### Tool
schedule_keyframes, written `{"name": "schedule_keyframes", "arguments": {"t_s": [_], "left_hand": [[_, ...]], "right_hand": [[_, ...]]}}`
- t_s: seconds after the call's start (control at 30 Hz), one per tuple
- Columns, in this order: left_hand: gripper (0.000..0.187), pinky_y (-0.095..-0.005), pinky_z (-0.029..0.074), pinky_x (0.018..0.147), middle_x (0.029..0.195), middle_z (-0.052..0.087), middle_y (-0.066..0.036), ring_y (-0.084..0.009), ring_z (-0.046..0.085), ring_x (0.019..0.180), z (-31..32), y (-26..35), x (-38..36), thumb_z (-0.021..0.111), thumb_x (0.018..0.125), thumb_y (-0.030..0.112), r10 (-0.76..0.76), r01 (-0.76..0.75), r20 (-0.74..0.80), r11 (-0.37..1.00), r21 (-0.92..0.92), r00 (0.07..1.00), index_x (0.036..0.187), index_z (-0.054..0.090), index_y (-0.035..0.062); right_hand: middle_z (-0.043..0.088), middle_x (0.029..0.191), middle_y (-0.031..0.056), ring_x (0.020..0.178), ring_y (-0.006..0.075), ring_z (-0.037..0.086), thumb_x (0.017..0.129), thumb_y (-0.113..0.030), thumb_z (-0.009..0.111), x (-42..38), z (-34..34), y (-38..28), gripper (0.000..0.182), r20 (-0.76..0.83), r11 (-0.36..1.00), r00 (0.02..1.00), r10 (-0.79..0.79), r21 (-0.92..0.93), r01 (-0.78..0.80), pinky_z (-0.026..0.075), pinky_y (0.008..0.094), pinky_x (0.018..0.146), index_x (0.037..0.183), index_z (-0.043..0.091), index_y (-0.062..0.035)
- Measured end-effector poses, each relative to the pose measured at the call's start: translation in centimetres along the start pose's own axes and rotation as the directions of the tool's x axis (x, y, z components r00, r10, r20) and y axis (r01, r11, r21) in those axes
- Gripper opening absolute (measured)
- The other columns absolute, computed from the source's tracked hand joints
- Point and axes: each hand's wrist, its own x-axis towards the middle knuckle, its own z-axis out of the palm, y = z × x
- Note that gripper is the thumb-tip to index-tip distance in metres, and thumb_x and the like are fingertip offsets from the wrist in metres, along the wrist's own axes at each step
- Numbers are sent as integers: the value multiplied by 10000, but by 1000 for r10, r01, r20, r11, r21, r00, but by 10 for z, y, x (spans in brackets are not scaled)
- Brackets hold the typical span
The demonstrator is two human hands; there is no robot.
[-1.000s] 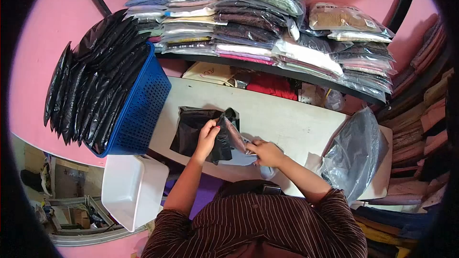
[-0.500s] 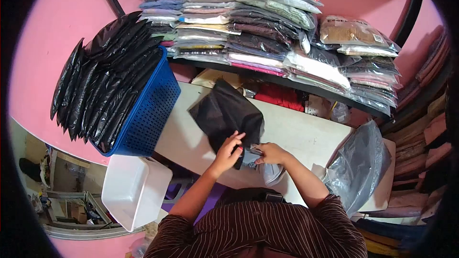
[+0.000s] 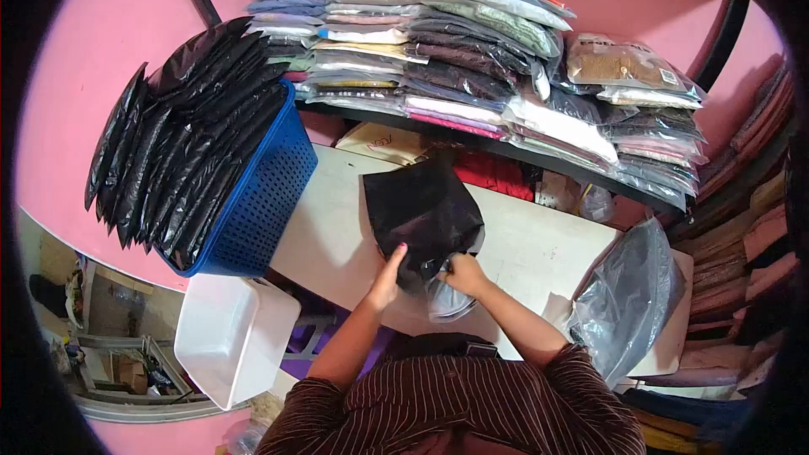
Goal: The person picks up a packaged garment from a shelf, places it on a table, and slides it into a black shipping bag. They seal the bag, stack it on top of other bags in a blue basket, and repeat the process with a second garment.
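A black plastic bag [image 3: 421, 206] lies spread over the white tabletop in front of me, its lower end toward my body. My left hand [image 3: 387, 280] grips its lower left edge, one finger with a red nail along the plastic and the others hidden behind it. At the lower right corner my right hand [image 3: 465, 276] is closed, fingertips pressed between the black plastic and a clear plastic package [image 3: 451, 303] with greyish contents. That package sticks out of the bag's lower end, and its upper part is covered by the bag and my right hand.
On the left a blue basket [image 3: 268, 190] is packed with filled black bags [image 3: 181, 139]. Below it is a white bin [image 3: 232, 337]. Stacks of wrapped clothes [image 3: 455, 50] line the shelf behind the table [image 3: 548, 244]. A large clear plastic bag [image 3: 632, 299] sits at right.
The black bag has straightened and shifted slightly right. My left hand has moved from atop it to its left edge; my right hand and the clear package have shifted slightly left.
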Motion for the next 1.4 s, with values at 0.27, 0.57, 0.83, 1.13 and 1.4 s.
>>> {"name": "schedule_keyframes", "arguments": {"t_s": [0.27,0.57,0.83,1.13,1.4], "left_hand": [[503,-349,440,931,1165,602,-70,-199,564,1080,-22,-25,7,671,827,136,-118,72,429,990,122,896,1283,484,38],[620,-509,482,848,1220,548,-114,-324,580,1067,-58,-34,1,580,872,390,-439,417,244,898,137,865,1366,343,100],[418,-397,557,729,1028,631,-83,-221,631,910,-64,-110,22,720,808,171,-157,79,283,961,267,946,1162,556,22],[316,-306,528,612,806,680,-108,-189,677,723,3,-31,-1,612,901,320,-631,-158,657,661,734,412,936,642,8],[613,-548,141,1111,1474,319,-175,-362,233,1385,39,-6,38,553,879,400,199,-778,782,-120,617,590,1400,402,115]], "right_hand": [[336,1480,161,1395,351,230,791,-384,620,57,40,37,729,-151,965,957,-250,-120,233,147,421,1154,1419,384,-98],[368,1439,206,1343,377,307,783,-342,619,20,43,82,680,-286,958,915,-284,-116,261,186,431,1142,1358,435,-28],[479,1249,247,1206,442,405,747,-247,630,-61,41,79,421,-255,889,965,-64,-454,-62,230,480,1110,1068,622,25],[603,921,74,811,201,578,750,-5,544,-95,42,110,286,-128,668,975,179,744,-25,464,311,730,1026,606,-43],[551,812,0,744,92,514,839,-207,723,-117,51,90,355,163,563,983,87,806,-183,425,259,650,1098,534,-56]]}}
